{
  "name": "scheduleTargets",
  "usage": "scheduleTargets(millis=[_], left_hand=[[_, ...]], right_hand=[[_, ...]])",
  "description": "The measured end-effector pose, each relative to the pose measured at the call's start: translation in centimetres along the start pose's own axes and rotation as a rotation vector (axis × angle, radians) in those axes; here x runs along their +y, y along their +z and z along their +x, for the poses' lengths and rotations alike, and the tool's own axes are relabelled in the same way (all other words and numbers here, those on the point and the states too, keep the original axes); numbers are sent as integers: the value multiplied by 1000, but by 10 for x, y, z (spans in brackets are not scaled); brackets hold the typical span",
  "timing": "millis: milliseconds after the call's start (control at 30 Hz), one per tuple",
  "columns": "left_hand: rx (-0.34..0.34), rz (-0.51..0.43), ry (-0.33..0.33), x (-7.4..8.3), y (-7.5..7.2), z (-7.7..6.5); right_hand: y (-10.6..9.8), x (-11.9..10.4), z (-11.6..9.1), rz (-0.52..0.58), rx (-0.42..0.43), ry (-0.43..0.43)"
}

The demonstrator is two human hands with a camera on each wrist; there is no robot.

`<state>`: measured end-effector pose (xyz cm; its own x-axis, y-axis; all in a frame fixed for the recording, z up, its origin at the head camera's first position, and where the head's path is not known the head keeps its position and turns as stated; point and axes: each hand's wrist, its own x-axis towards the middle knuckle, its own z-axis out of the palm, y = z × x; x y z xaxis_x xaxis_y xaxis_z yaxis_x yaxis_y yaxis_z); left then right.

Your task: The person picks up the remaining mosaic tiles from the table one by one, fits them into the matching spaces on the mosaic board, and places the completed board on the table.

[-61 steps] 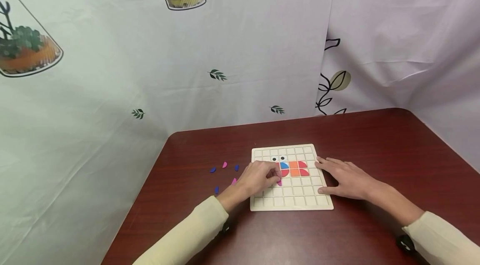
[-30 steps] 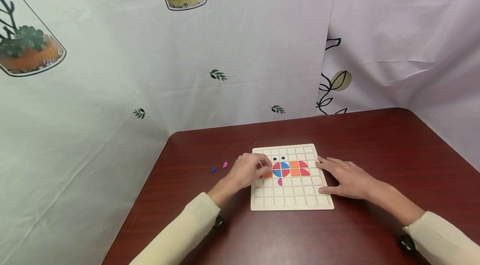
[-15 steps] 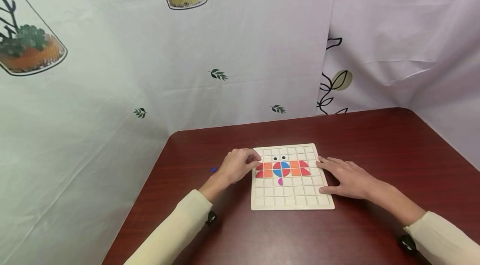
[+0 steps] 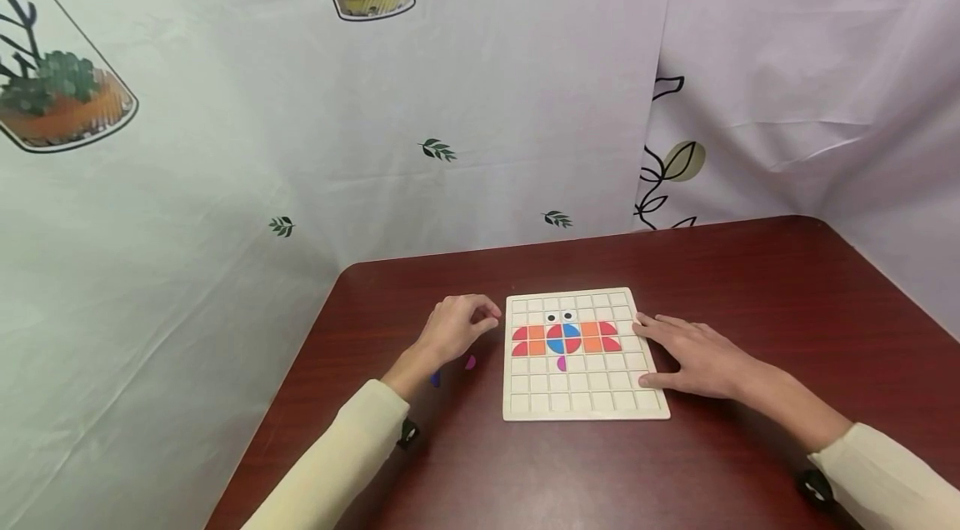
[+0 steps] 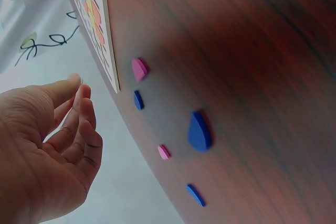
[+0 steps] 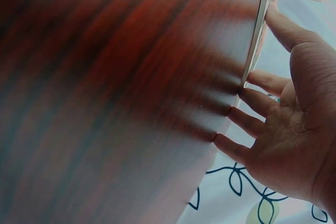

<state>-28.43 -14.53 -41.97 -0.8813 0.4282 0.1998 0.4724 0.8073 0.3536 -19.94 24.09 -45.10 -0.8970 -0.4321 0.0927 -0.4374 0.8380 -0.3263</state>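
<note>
My left hand (image 4: 453,328) is just off the left side of the white grid board (image 4: 570,403), above the table. Its fingers are loosely bent, with thumb and index tips close together and nothing seen between them. My right hand (image 4: 693,355) lies at the board's right edge, fingers spread and tips touching it. Red, orange and blue tiles form a row on the board around a red-and-blue circle (image 4: 563,338). Two eye tiles (image 4: 560,317) sit above it and a magenta half-round tile (image 4: 562,363) below. In the left wrist view, pink (image 5: 139,69) and blue pieces (image 5: 199,132) lie loose on the table.
The dark red-brown table (image 4: 720,280) extends around the board. Beyond its far edge hangs a pale cloth (image 4: 480,97) printed with plants. In the left wrist view, another pink piece (image 5: 164,151) and further blue pieces (image 5: 196,195) lie toward the table edge.
My left hand has moved left from the middle of the board to beside it, uncovering the circle and the red and orange tiles on the left. My right hand has stayed at the right edge.
</note>
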Motion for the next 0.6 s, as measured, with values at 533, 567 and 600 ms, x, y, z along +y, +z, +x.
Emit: scheduleTargets(millis=[533,567,600], left_hand=[[-6,19,-84,-29,-10,-7],[-3,19,-88,-31,-10,-8],[-2,22,-91,-33,-11,-8]], right_hand=[[0,-1,0,-2,3,-1],[0,-1,0,-2,3,-1],[1,-1,0,-2,3,0]])
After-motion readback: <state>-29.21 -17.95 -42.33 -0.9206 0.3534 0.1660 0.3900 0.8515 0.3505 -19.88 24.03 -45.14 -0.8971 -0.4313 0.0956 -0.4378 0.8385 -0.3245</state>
